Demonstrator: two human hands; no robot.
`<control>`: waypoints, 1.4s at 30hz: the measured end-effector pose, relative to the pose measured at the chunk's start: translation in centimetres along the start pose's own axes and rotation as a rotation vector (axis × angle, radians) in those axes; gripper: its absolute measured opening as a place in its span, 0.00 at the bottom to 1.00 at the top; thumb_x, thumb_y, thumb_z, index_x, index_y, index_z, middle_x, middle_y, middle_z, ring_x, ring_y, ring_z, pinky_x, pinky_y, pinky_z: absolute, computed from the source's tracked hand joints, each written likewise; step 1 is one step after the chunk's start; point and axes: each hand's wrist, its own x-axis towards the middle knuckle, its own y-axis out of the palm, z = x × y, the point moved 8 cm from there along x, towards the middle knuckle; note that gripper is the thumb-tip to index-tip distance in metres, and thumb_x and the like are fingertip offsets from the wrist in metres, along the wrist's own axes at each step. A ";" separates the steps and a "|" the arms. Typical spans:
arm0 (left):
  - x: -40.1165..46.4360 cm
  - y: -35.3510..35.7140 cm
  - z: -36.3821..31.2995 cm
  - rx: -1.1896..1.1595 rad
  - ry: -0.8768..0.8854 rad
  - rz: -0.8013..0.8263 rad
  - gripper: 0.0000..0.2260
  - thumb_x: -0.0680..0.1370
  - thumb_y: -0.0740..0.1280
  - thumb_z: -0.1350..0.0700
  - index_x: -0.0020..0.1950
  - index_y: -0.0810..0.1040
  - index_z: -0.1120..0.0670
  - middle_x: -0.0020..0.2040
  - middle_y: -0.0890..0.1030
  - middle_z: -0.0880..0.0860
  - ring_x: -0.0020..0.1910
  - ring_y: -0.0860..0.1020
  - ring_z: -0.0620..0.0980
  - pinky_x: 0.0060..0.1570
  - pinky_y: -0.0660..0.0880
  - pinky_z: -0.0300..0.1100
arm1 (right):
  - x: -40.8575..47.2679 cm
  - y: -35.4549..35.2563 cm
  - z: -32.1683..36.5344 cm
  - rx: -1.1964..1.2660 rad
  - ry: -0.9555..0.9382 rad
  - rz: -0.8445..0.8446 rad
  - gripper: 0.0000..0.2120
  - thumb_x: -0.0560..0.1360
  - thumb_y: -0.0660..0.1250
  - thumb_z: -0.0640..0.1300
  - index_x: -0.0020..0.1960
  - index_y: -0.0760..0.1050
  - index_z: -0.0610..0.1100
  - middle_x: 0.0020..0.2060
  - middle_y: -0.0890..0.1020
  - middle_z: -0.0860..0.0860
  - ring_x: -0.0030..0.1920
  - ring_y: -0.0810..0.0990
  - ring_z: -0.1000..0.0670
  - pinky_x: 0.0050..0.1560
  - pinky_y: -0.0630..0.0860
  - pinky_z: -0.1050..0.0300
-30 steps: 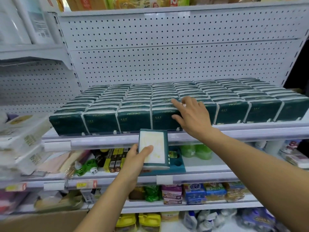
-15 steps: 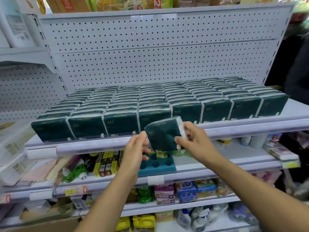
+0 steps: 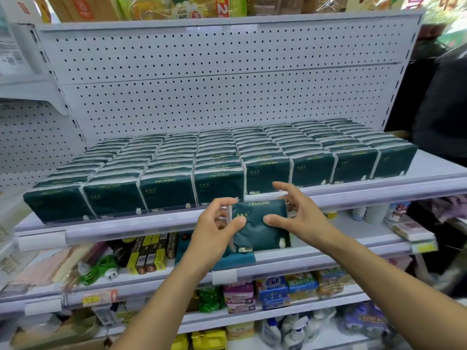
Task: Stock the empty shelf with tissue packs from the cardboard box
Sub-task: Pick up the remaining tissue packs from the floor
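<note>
1. One dark green tissue pack (image 3: 260, 224) was held upright in front of the shelf edge (image 3: 151, 227), face toward the camera, just below the gap in the front row.
2. The left hand (image 3: 214, 231) pinched the pack's left edge, thumb on the front face and fingers behind.
3. The right hand (image 3: 298, 218) pressed its thumb against the front face near the middle; its fingers were spread over the pack's top right corner. Both hands were in contact, neither fully closed.
4. The stocked packs (image 3: 217, 157) filled the shelf in rows from near to far. The four right-hand rows stopped one pack short of the front; the left-hand rows reached the edge.
5. Judgement: the step in hand was placing a pack, late in the task. The next move called for raising the pack over the lip and seating it against the row (image 3: 267, 173) directly behind.
6. The cardboard box was not identifiable with certainty.
</note>
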 end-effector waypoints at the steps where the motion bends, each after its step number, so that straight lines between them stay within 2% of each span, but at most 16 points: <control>1: 0.1 0.6 0.0 0.054 0.008 0.038 0.13 0.77 0.71 0.56 0.56 0.76 0.39 0.53 0.80 0.51 0.48 0.83 0.50 0.48 0.82 0.54 | 0.1 -0.4 0.3 -0.088 -0.054 0.024 0.27 0.70 0.76 0.48 0.65 0.71 0.60 0.55 0.78 0.54 0.53 0.76 0.54 0.51 0.75 0.60; 3: 0.5 1.7 -0.3 0.139 0.027 0.093 0.14 0.77 0.72 0.55 0.54 0.76 0.36 0.54 0.78 0.50 0.48 0.82 0.51 0.49 0.81 0.55 | 0.2 -0.8 1.1 -0.210 -0.146 0.114 0.18 0.71 0.76 0.47 0.58 0.77 0.57 0.51 0.80 0.57 0.50 0.76 0.59 0.47 0.72 0.66; 5: 0.9 2.5 -1.4 0.214 0.101 0.104 0.14 0.77 0.71 0.52 0.57 0.74 0.37 0.54 0.77 0.45 0.49 0.80 0.46 0.51 0.80 0.50 | 0.7 -1.5 2.3 -0.252 -0.218 0.141 0.11 0.70 0.76 0.43 0.51 0.80 0.52 0.46 0.82 0.57 0.47 0.78 0.60 0.46 0.73 0.66; 7: 1.7 1.7 -3.6 0.367 0.248 -0.013 0.14 0.78 0.69 0.50 0.62 0.73 0.41 0.58 0.76 0.41 0.54 0.76 0.39 0.56 0.75 0.41 | 1.6 -3.5 3.6 -0.271 -0.297 0.043 0.10 0.70 0.76 0.40 0.48 0.80 0.49 0.45 0.82 0.56 0.47 0.79 0.58 0.49 0.75 0.64; 8: 2.1 0.7 -4.7 0.465 0.330 -0.111 0.16 0.79 0.68 0.49 0.65 0.72 0.43 0.60 0.75 0.41 0.58 0.74 0.39 0.60 0.71 0.40 | 2.1 -4.8 4.1 -0.310 -0.337 -0.039 0.10 0.70 0.76 0.41 0.48 0.79 0.50 0.46 0.81 0.57 0.49 0.79 0.56 0.51 0.75 0.61; 10: 3.1 -1.1 -6.2 0.698 0.444 -0.248 0.19 0.80 0.65 0.50 0.71 0.70 0.47 0.67 0.73 0.45 0.66 0.69 0.44 0.67 0.66 0.45 | 3.1 -6.8 5.1 -0.436 -0.413 -0.190 0.11 0.71 0.76 0.43 0.50 0.78 0.51 0.47 0.79 0.59 0.51 0.77 0.54 0.54 0.75 0.54; 13: 5.3 -1.4 -4.9 1.101 0.485 -0.190 0.25 0.80 0.66 0.54 0.76 0.64 0.51 0.76 0.65 0.51 0.75 0.62 0.51 0.76 0.55 0.51 | 4.4 -7.6 5.7 -0.583 -0.470 -0.298 0.11 0.72 0.74 0.44 0.50 0.77 0.53 0.47 0.76 0.60 0.52 0.73 0.54 0.50 0.75 0.47; 16: 6.5 -0.9 -3.1 1.309 0.485 -0.100 0.29 0.80 0.65 0.55 0.79 0.58 0.53 0.80 0.57 0.53 0.79 0.54 0.52 0.78 0.46 0.50 | 5.6 -6.5 5.2 -0.656 -0.488 -0.285 0.09 0.73 0.73 0.43 0.51 0.76 0.50 0.47 0.77 0.55 0.53 0.73 0.50 0.46 0.76 0.44; 19: 7.0 -0.8 -2.7 1.382 0.471 -0.104 0.30 0.82 0.62 0.55 0.80 0.52 0.53 0.81 0.52 0.52 0.80 0.50 0.51 0.78 0.42 0.49 | 6.4 -5.4 4.4 -0.655 -0.490 -0.292 0.09 0.73 0.73 0.43 0.52 0.77 0.48 0.49 0.78 0.53 0.53 0.73 0.49 0.44 0.76 0.45; 24: 7.3 -0.7 -2.6 1.402 0.474 -0.130 0.29 0.82 0.63 0.56 0.80 0.54 0.53 0.80 0.56 0.54 0.79 0.54 0.53 0.76 0.43 0.48 | 7.0 -4.3 3.5 -0.668 -0.512 -0.337 0.10 0.73 0.73 0.42 0.52 0.77 0.46 0.50 0.77 0.52 0.54 0.72 0.48 0.39 0.76 0.48; 30: 7.7 -0.7 -2.4 1.411 0.452 -0.134 0.29 0.82 0.62 0.51 0.80 0.53 0.53 0.80 0.56 0.53 0.79 0.54 0.52 0.76 0.44 0.48 | 7.3 -3.6 3.2 -0.768 -0.560 -0.395 0.12 0.71 0.75 0.43 0.52 0.77 0.45 0.51 0.77 0.50 0.54 0.72 0.47 0.34 0.73 0.54; 33: 7.8 -0.7 -2.6 1.432 0.460 -0.156 0.30 0.80 0.66 0.51 0.79 0.58 0.53 0.78 0.63 0.54 0.77 0.60 0.54 0.76 0.51 0.50 | 7.2 -2.9 3.5 -0.946 -0.607 -0.421 0.20 0.68 0.77 0.45 0.58 0.77 0.45 0.56 0.78 0.48 0.58 0.75 0.44 0.49 0.73 0.49; 36: 7.9 -0.3 -2.6 1.460 0.467 -0.156 0.31 0.80 0.66 0.50 0.80 0.55 0.51 0.78 0.62 0.53 0.77 0.60 0.54 0.76 0.54 0.52 | 7.4 -0.8 3.3 -1.067 -0.650 -0.310 0.26 0.72 0.72 0.44 0.68 0.72 0.48 0.66 0.75 0.47 0.67 0.72 0.43 0.63 0.69 0.43; 38: 7.9 -0.2 -2.5 1.473 0.463 -0.144 0.31 0.81 0.64 0.50 0.80 0.53 0.49 0.79 0.60 0.53 0.78 0.58 0.54 0.76 0.53 0.52 | 7.6 0.3 2.8 -1.134 -0.632 -0.275 0.28 0.72 0.72 0.45 0.70 0.69 0.50 0.68 0.73 0.48 0.69 0.71 0.45 0.66 0.67 0.41; 42: 8.1 -0.2 -2.5 1.464 0.451 -0.140 0.31 0.81 0.64 0.51 0.80 0.54 0.49 0.79 0.59 0.53 0.78 0.56 0.53 0.77 0.51 0.52 | 8.4 0.6 2.8 -1.151 -0.580 -0.248 0.28 0.72 0.73 0.45 0.70 0.70 0.50 0.68 0.74 0.49 0.69 0.72 0.46 0.67 0.66 0.40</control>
